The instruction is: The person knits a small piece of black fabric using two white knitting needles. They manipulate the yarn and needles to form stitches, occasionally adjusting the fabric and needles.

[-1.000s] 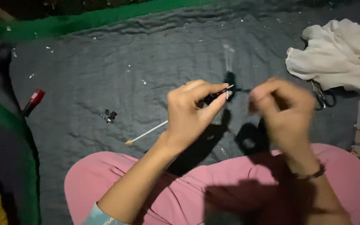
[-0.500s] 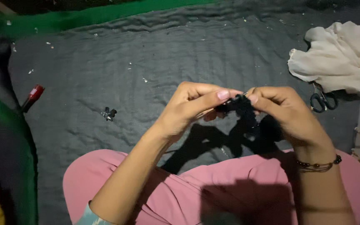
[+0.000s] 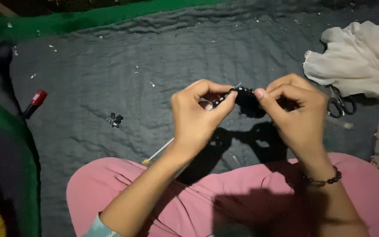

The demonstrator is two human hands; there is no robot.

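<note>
Both hands' grip pinched on black beadwork (image 3: 247,100).

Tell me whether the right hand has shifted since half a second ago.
Yes. The right hand has moved up, its knuckles nearer the crumpled white cloth.

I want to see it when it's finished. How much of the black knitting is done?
Only a small black knitted piece hangs between the hands, so little looks done. In hand: the left hand pinches a thin needle, and the right hand holds the piece at the needle tip. How much is left cannot be told. The scissors lie unused by the white cloth.
</note>
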